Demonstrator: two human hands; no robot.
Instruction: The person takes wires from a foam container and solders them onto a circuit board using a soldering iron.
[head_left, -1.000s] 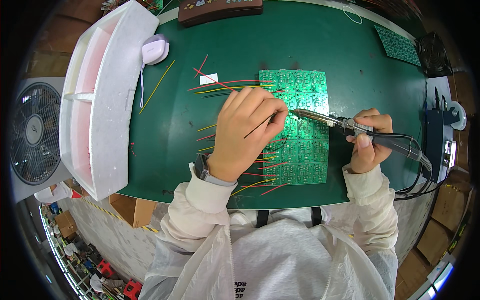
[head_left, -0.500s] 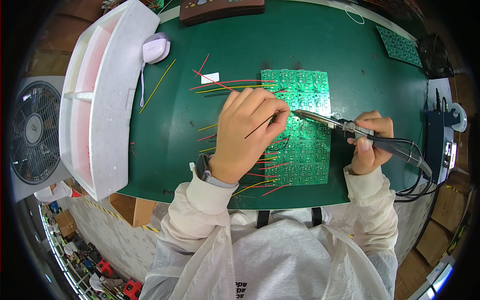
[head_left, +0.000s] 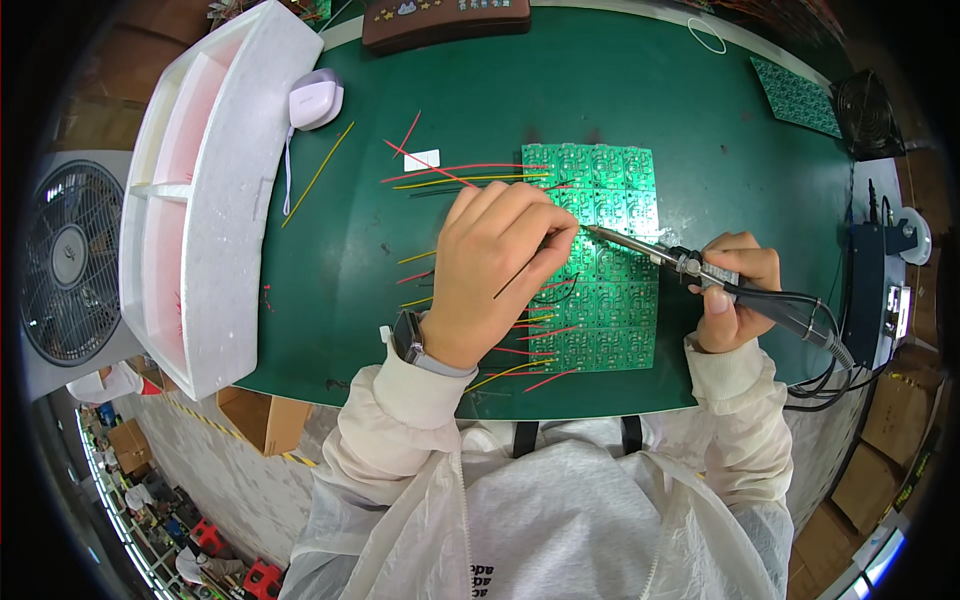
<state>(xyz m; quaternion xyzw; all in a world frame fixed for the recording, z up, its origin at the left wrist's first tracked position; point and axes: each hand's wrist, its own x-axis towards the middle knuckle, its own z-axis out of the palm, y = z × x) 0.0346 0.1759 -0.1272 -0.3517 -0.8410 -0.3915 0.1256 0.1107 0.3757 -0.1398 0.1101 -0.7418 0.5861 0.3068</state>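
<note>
Head view: the left hand [head_left: 500,265] pinches a thin black insulated wire [head_left: 516,279] between thumb and forefinger, over the far half of a green rectangular printed-circuit panel [head_left: 637,325] lying flat on the dark green tabletop [head_left: 740,200]. The right hand [head_left: 735,290], to the panel's right, grips a slim metal-barrelled soldering iron [head_left: 645,248], its tip beside the left fingertips; whether it touches a pad cannot be told.

That closeness looks the main danger: a small slip of either hand could burn a finger or melt the wire's insulation. A tremor in the pinch might leave a weak joint, and a stray tip could bridge neighbouring pads. The black cables [head_left: 780,296] trailing right could tug the iron aside if they snag.
</note>
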